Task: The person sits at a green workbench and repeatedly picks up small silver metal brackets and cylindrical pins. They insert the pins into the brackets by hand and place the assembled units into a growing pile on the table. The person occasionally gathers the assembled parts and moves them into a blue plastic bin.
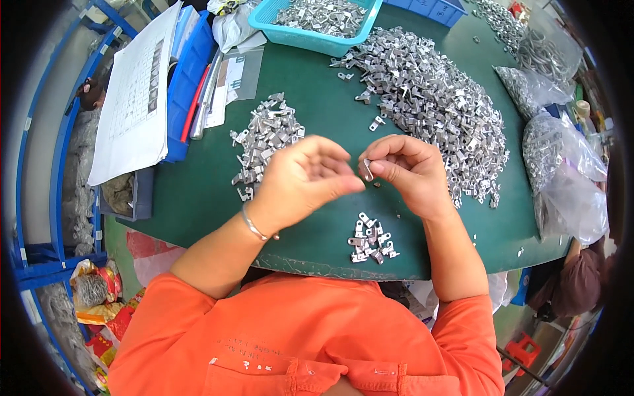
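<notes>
Between the thumb and forefinger of my right hand (411,168) is a small metal bracket (366,170), held above the green table. My left hand (305,173), with a bangle on its wrist, hovers just left of it, slightly blurred; its fingers are curved and apart, and nothing shows in them. A heap of similar brackets (267,138) lies beyond and left of my left hand. A far larger pile of brackets (439,99) spreads behind and right of my right hand. Close to the front edge, between my forearms, sits a little cluster of brackets (372,239).
A turquoise basket (317,41) of metal parts stands at the back. On the left, papers (135,99) lean over a blue bin (188,86). Clear plastic bags (561,171) of parts line the right edge. Blue shelving (58,165) is at far left; another person (576,287) is at right.
</notes>
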A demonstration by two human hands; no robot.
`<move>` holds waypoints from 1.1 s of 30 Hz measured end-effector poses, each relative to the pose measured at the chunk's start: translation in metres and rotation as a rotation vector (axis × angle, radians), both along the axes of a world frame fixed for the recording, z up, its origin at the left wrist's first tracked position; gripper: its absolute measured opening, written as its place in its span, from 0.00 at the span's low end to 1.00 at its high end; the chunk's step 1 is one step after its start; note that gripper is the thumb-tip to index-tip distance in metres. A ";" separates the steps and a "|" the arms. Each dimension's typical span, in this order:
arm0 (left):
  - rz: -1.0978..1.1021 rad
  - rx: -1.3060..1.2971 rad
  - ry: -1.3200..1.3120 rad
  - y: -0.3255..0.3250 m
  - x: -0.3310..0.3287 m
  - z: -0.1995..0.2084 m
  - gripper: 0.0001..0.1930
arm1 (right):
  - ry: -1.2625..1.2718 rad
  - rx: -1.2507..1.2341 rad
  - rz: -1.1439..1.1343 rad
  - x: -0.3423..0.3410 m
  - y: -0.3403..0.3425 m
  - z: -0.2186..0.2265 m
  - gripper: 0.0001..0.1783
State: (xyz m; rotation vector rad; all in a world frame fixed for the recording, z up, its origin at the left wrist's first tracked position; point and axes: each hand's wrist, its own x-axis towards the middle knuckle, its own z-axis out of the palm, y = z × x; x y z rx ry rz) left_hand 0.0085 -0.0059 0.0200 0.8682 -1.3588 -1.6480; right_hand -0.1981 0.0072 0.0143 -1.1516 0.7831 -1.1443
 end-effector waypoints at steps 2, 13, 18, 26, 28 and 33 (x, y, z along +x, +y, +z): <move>-0.068 0.040 0.069 0.004 -0.007 -0.004 0.14 | -0.011 -0.001 -0.021 0.003 0.003 -0.001 0.08; 0.003 0.011 -0.081 0.007 -0.006 -0.001 0.12 | 0.022 0.062 -0.003 0.001 0.001 0.000 0.15; 0.054 0.012 -0.035 0.009 -0.007 0.002 0.07 | 0.064 0.142 0.029 -0.001 0.001 0.004 0.13; 0.476 -0.504 -0.591 -0.036 0.039 0.006 0.04 | 1.129 -0.624 -0.507 -0.011 -0.020 -0.005 0.16; 0.455 -0.499 -0.772 -0.043 0.048 0.003 0.04 | 1.246 -0.814 -0.506 -0.005 -0.034 -0.015 0.18; 0.610 -0.687 -0.710 -0.039 0.036 0.005 0.07 | 1.154 -0.705 -0.414 -0.002 -0.026 -0.017 0.14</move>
